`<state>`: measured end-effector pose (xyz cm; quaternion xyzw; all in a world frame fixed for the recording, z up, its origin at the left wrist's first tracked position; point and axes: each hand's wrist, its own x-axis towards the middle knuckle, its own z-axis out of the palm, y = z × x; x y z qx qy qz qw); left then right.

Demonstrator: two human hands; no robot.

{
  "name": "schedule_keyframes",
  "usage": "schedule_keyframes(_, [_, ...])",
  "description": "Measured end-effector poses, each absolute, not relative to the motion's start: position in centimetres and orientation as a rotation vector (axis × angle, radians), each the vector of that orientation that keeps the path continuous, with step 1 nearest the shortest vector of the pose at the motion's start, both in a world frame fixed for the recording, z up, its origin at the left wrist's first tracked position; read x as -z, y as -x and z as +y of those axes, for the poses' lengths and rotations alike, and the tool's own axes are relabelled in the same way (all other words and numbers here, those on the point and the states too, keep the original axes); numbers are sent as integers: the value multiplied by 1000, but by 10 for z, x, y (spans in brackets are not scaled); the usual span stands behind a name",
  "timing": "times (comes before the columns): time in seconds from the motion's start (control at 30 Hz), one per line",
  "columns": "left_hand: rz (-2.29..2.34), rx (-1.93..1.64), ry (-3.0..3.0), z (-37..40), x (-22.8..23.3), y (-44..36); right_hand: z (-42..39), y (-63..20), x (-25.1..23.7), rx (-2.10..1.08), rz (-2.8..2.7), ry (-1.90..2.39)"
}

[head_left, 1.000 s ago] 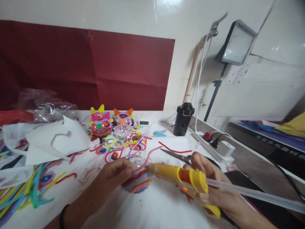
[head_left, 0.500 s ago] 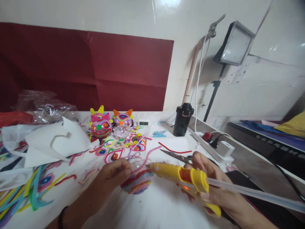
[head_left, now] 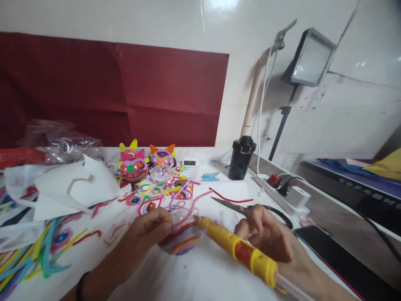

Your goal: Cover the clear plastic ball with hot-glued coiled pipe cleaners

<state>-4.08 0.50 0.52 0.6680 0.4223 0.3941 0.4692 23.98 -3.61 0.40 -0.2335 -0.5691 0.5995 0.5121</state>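
Note:
My left hand [head_left: 152, 228] is closed at the left edge of a clear ball [head_left: 180, 240] whose lower part is covered in coloured stripes. A loose pink pipe cleaner [head_left: 196, 205] rises from the ball near my fingertips. My right hand [head_left: 271, 236] is around a yellow glue gun [head_left: 224, 238], its handle hidden behind the body and a clear glue stick [head_left: 290, 287] sticking out of its back. The gun's nozzle points at the ball's right upper side; whether it touches is unclear. Scissors [head_left: 230, 205] lie just beyond my right hand.
Two decorated striped figures [head_left: 133, 169] stand at the back among pipe-cleaner pieces. White paper [head_left: 75, 188] and coloured pipe cleaners [head_left: 46, 246] lie on the left. A black bottle [head_left: 241, 159], a power strip [head_left: 282, 196] and a dark phone-like slab [head_left: 338, 261] are on the right.
The glue gun has tilted, its back end swinging down toward me, with the nozzle staying by the ball. My right hand's fingers have shifted. My left hand and the ball stay put.

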Motion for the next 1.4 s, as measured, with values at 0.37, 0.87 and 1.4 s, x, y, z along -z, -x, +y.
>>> schedule_keyframes(0.37, [1013, -1018, -1619, 8, -4, 45, -39, -239, 0, -1300, -1463, 603])
schedule_keyframes(0.87, [1147, -1174, -1794, 13, -10, 51, -33, -211, 19, -341, -2481, 626])
schedule_keyframes(1.4, [1093, -1061, -1974, 6, -12, 45, 19, -186, -69, 363, -2446, 671])
